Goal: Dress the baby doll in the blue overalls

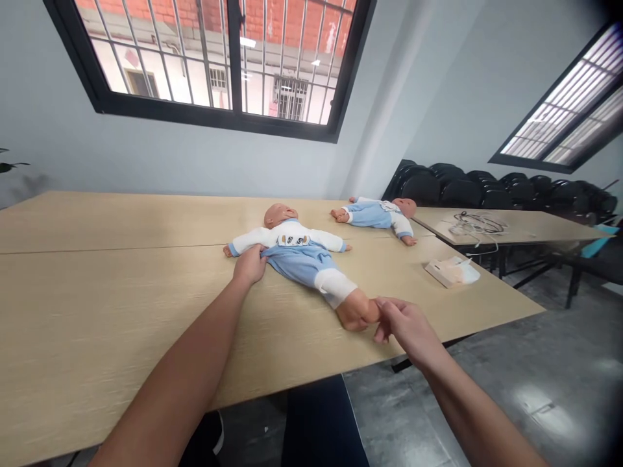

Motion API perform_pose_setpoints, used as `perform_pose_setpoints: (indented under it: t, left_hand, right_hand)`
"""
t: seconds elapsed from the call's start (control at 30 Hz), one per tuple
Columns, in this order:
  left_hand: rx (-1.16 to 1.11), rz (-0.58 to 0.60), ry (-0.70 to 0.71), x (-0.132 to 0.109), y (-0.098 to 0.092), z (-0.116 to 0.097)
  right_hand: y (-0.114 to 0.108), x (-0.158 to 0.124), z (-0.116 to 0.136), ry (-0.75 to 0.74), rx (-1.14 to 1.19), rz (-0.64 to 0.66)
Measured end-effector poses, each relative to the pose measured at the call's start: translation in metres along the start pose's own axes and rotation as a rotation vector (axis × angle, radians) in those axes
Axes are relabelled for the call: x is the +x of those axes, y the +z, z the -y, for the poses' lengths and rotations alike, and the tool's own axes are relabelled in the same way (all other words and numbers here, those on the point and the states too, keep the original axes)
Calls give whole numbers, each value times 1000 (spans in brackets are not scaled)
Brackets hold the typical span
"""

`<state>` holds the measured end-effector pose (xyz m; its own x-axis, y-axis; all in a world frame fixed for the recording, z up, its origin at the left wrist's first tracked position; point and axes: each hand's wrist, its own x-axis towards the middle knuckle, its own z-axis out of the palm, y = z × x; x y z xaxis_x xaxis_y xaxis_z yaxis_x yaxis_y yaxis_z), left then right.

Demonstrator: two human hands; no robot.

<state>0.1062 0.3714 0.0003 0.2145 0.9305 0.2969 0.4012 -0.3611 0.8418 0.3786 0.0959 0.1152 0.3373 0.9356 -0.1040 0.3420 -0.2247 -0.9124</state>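
Observation:
A baby doll (302,259) lies face up on the wooden table, its head away from me and its legs toward the near right edge. It wears a blue and white romper (296,263) with an animal face on the chest. At the doll's side, my left hand (250,264) is closed on the blue cloth near the waist. My right hand (402,324) pinches the doll's foot (370,310). Bare lower legs show below a white band of cloth (335,285).
A second doll (374,214) in similar clothes lies farther back to the right. An open tissue pack (451,271) sits near the table's right side. Coiled cables (479,224) rest on another table, with stacked black chairs (462,188) behind. The table's near edge (292,387) is close to my legs.

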Motion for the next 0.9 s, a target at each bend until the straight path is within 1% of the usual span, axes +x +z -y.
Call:
perform_pose_setpoints:
  t: [0.07, 0.13, 0.27, 0.37, 0.47, 0.53, 0.6, 0.67, 0.73, 0.8, 0.9]
  left_hand:
    - [5, -28, -4, -2, 1, 0]
    - [-3, -36, 7, -4, 1, -1]
    - [-29, -33, 76, -7, -2, -12]
    - [-19, -69, 170, -11, -3, -31]
    - [-7, -74, 285, -19, 0, -57]
    - [9, 3, 403, -28, 4, -73]
    - [43, 141, 536, -36, 8, -87]
    - [80, 273, 627, -42, 10, -96]
    - [104, 342, 658, -45, 10, -101]
    - [120, 381, 675, -48, 10, -107]
    - [130, 478, 694, -59, 11, -119]
  right_hand:
    - [2, -8, -5, 3, 17, 2]
    - [9, -16, -9, -4, 40, 6]
    - [36, -30, -19, -31, -6, 21]
    - [63, -39, -29, -143, -156, -44]
    - [89, -46, -37, -255, -367, -106]
    - [103, -49, -39, -296, -480, -121]
    - [114, -51, -39, -326, -559, -131]
    - [123, -52, -39, -339, -600, -135]
    - [130, -52, -38, -329, -598, -126]
    - [134, -54, -39, -323, -561, -112]
    - [128, -60, -43, -385, -453, -64]
